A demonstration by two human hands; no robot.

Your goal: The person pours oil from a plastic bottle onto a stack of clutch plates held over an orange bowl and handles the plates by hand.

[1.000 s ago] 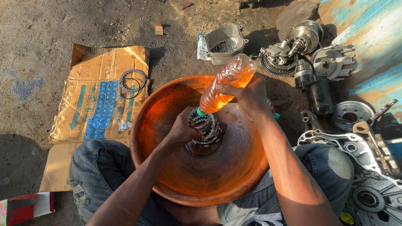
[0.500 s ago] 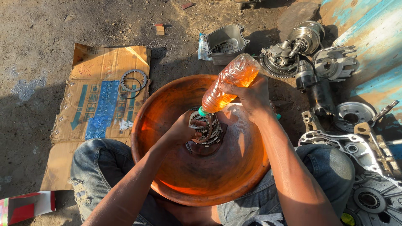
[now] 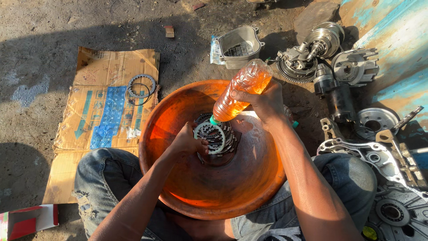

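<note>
The right hand (image 3: 263, 100) grips a tilted plastic bottle (image 3: 240, 91) of amber liquid, neck down over a toothed ring plate (image 3: 209, 136) that the left hand (image 3: 185, 143) pinches, fingers closed, above the stack in the orange basin (image 3: 178, 111). Thin, stiff, likely slippery: best held by its rim

From above, I see my right hand (image 3: 263, 100) tipping a plastic bottle of amber liquid (image 3: 240, 91) neck-down over a stack of toothed metal discs (image 3: 216, 137) my left hand (image 3: 187, 143) grips inside an orange basin (image 3: 178, 111); engine parts (image 3: 325, 58) lie beside.
</note>
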